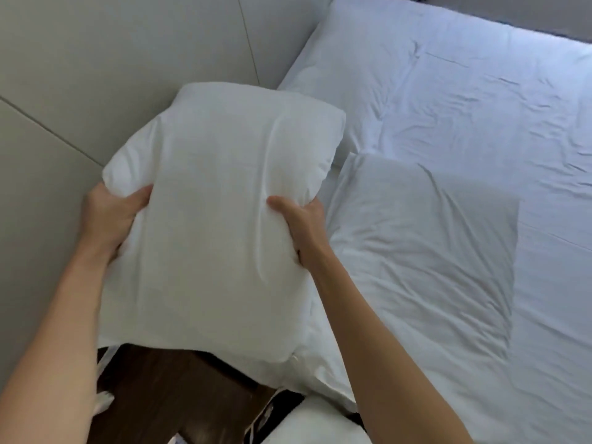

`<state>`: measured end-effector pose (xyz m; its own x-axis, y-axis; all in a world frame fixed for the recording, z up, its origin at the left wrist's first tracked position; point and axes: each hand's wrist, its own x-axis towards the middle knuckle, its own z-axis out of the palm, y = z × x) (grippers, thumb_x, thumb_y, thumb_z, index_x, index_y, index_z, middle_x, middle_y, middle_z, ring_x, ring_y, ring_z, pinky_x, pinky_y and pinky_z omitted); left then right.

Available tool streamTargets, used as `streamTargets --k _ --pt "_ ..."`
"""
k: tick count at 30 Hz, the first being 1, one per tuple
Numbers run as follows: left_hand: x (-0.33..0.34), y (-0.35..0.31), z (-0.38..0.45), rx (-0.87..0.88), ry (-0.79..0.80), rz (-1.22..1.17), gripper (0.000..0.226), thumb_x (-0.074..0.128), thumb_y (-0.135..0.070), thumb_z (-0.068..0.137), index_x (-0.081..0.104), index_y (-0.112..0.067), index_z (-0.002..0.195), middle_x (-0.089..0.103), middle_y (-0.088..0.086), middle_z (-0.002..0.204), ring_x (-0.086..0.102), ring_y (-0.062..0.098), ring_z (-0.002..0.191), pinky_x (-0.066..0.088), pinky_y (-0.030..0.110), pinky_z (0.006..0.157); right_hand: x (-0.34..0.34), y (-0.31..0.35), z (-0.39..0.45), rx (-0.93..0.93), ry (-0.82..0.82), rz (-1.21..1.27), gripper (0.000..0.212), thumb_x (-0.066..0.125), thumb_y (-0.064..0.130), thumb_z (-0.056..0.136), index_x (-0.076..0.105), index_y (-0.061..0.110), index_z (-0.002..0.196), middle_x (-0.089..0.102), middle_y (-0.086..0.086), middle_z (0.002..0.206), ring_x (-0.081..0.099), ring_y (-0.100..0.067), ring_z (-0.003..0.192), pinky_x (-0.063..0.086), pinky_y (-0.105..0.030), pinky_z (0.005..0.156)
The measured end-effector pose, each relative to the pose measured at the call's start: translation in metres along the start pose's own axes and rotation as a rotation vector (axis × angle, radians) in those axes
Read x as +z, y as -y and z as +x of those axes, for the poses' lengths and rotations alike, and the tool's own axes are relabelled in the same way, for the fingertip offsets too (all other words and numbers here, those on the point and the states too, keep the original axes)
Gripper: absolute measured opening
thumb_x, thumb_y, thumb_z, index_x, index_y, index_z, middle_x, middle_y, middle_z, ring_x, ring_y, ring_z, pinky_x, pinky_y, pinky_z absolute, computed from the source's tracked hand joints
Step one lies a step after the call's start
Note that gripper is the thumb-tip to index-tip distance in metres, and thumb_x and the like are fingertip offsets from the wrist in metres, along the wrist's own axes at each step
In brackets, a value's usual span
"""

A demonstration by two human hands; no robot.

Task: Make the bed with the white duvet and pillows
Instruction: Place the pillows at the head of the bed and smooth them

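My left hand [110, 216] and right hand [299, 225] squeeze one pillow [211, 219]. Two pillows [426, 251] already lie on the bed [512, 107]. I see no duvet yet.

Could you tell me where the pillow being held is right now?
The held pillow is left of centre in the head view, gripped by both hands beside the wall, above the bed's near corner.

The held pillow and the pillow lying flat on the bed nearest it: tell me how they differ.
The held pillow is lifted off the bed, gripped at its sides by the left hand and right hand; the flat pillow lies on the sheet, untouched. The held pillow looks plump, the flat pillow thin and creased. Both are white and rectangular.
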<state>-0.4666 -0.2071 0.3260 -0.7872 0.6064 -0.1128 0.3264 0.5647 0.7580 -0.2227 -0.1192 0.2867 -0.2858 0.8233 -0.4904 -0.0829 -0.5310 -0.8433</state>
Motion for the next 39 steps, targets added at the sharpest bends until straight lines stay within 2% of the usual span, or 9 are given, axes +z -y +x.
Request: streamTargets --k 3,7,14,23,26,28,31,34,39 --pt "-0.025 -0.06 -0.045 0.061 0.049 -0.116 0.064 0.083 -0.038 0.07 0.062 -0.014 0.125 0.066 -0.003 0.12 0.063 0.011 0.105 0.049 0.032 0.093 -0.034 0.058 -0.053 -0.108 0.002 -0.018 0.033 0.075 0.019 0.076 0.058 0.028 0.103 0.071 0.005 0.1 0.069 -0.015 0.09 0.058 -0.037 0.081" --pt "-0.019 -0.118 -0.12 0.144 0.163 -0.232 0.063 0.086 -0.04 0.065 0.066 -0.02 0.121 0.07 -0.008 0.111 0.067 0.01 0.099 0.053 0.04 0.093 -0.112 0.113 -0.121 -0.225 -0.057 -0.044 0.049 0.075 0.019 0.072 0.06 0.017 0.118 0.072 0.003 0.105 0.07 -0.015 0.094 0.058 -0.036 0.084" --pt "0.089 -0.176 -0.28 0.243 0.304 -0.359 0.052 0.083 -0.037 0.07 0.065 -0.017 0.114 0.067 -0.006 0.11 0.065 0.015 0.099 0.053 0.033 0.087 -0.291 0.136 -0.235 -0.283 -0.34 -0.117 0.04 0.072 0.015 0.076 0.063 0.016 0.115 0.072 0.002 0.101 0.07 -0.014 0.086 0.057 -0.026 0.065" --pt "0.234 -0.221 -0.458 0.349 0.63 -0.437 0.045 0.081 -0.031 0.074 0.064 -0.016 0.112 0.067 -0.004 0.105 0.065 0.014 0.097 0.049 0.018 0.076 -0.501 0.128 -0.344 -0.322 -0.673 -0.177 0.038 0.069 0.011 0.079 0.062 0.021 0.114 0.069 0.008 0.098 0.066 -0.007 0.084 0.05 -0.024 0.064" --pt "0.273 -0.227 -0.491 0.41 0.756 -0.266 0.066 0.071 -0.058 0.063 0.06 -0.02 0.117 0.068 -0.002 0.11 0.064 0.021 0.105 0.052 0.033 0.087 -0.561 0.113 -0.358 -0.313 -0.787 -0.181 0.039 0.07 0.01 0.079 0.06 0.02 0.115 0.066 0.007 0.099 0.063 -0.01 0.087 0.05 -0.027 0.066" --pt "0.297 -0.222 -0.503 0.485 0.833 0.048 0.078 0.064 -0.063 0.069 0.047 -0.02 0.132 0.062 0.002 0.124 0.058 0.027 0.114 0.047 0.036 0.092 -0.596 0.091 -0.354 -0.251 -0.866 -0.188 0.048 0.075 0.019 0.075 0.061 0.018 0.121 0.067 0.001 0.108 0.064 -0.02 0.095 0.053 -0.035 0.078" --pt "0.326 -0.187 -0.514 0.605 0.905 0.643 0.076 0.055 -0.054 0.085 0.027 -0.016 0.146 0.048 0.011 0.137 0.048 0.031 0.123 0.041 0.037 0.095 -0.64 0.03 -0.332 0.11 -0.932 -0.485 0.076 0.074 0.036 0.077 0.042 0.018 0.143 0.052 -0.014 0.138 0.049 -0.035 0.125 0.042 -0.046 0.103" --pt "0.334 -0.148 -0.509 0.598 0.955 0.858 0.07 0.048 -0.05 0.09 0.025 -0.019 0.148 0.038 0.011 0.145 0.04 0.03 0.13 0.036 0.039 0.102 -0.636 -0.036 -0.301 0.349 -0.86 -0.645 0.079 0.067 0.036 0.088 0.027 0.011 0.151 0.036 -0.021 0.15 0.036 -0.038 0.135 0.034 -0.044 0.109" --pt "0.325 -0.115 -0.466 0.536 0.888 0.922 0.066 0.045 -0.048 0.094 0.025 -0.017 0.148 0.037 0.011 0.146 0.038 0.029 0.131 0.037 0.038 0.102 -0.556 -0.088 -0.25 0.392 -0.577 -0.753 0.074 0.059 0.039 0.092 0.023 0.014 0.152 0.031 -0.018 0.153 0.03 -0.033 0.14 0.029 -0.037 0.11"
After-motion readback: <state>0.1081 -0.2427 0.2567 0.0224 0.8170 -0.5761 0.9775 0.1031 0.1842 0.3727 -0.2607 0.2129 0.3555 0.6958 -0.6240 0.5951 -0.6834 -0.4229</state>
